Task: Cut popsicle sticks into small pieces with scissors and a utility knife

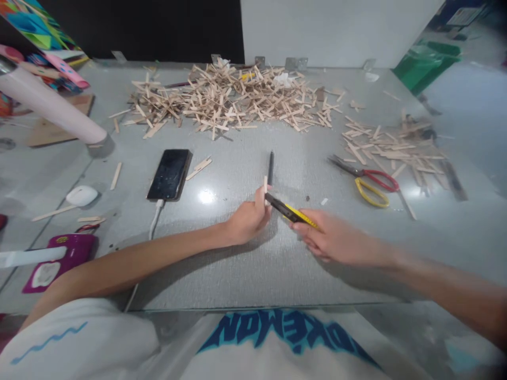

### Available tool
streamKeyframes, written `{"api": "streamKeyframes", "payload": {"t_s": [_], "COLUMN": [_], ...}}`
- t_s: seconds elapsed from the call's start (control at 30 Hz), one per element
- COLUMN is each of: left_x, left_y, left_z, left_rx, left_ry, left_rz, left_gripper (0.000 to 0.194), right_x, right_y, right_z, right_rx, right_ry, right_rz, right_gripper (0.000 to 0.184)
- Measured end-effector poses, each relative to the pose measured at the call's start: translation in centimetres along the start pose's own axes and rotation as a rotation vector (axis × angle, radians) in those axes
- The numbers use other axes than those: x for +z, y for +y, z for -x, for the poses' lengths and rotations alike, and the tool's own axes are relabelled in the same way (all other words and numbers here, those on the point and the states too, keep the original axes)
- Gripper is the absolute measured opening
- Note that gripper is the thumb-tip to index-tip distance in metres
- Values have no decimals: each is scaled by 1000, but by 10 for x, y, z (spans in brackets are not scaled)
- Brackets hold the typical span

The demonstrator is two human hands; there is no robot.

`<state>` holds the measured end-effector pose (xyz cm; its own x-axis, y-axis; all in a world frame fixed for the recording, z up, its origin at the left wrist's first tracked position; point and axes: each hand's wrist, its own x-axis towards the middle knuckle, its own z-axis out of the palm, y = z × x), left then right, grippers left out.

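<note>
Between the fingertips of my left hand a short pale wooden stick is pinched, roughly upright. My right hand, slightly blurred, is closed around a yellow and black utility knife. The knife points up and left, its tip at the stick by my left fingertips; whether the blade touches the wood I cannot tell. Just beyond the left fingers lies a dark, slim pen-like rod on the grey table. Scissors with red and yellow handles rest to the right of my hands.
A large heap of wooden sticks spreads along the back, with a smaller pile at right. On the left are a phone with a white cable, a white earbud case, a purple device and a pale pink tube.
</note>
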<state>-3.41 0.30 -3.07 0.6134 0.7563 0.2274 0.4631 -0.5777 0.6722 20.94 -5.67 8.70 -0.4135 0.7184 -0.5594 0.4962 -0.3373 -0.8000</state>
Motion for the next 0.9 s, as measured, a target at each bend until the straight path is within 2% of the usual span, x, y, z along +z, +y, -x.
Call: {"api": "streamKeyframes", "payload": {"t_s": [0.1, 0.23, 0.4, 0.5, 0.57, 0.67, 0.7, 0.8, 0.87, 0.9], "left_x": [0, -1, -1, -5, -11, -21, -23, -28, -28, -28], "left_y": [1, 1, 2, 5, 10, 17, 19, 22, 22, 21], "left_z": [0, 1, 4, 4, 3, 0, -1, -2, -3, -3], "left_rx": [9, 11, 20, 81, 119, 88, 60, -35, -89, -107], "left_ry": [12, 5, -19, -44, -86, -143, -155, -216, -265, -279], "left_rz": [-22, -37, -42, 9, 98, 271, 315, 409, 525, 590], "left_gripper": [54, 55, 61, 62, 53, 27, 23, 30, 32, 42], "right_x": [-19, -35, -43, -49, -48, -41, -38, -29, -26, -25], "right_y": [-11, -20, -10, 4, 14, 28, 31, 37, 36, 34], "right_z": [-1, -1, 2, 7, 8, 6, 5, 2, 2, 3], "right_rx": [40, 23, -41, -96, -131, -178, -189, -200, -168, -139], "right_ry": [-126, -146, -161, -192, -150, 71, 137, 205, 176, 145], "right_rz": [-13, -5, 187, 222, 214, 325, 367, 393, 334, 298], "right_gripper": [44, 47, 45, 44, 45, 48, 50, 55, 54, 53]}}
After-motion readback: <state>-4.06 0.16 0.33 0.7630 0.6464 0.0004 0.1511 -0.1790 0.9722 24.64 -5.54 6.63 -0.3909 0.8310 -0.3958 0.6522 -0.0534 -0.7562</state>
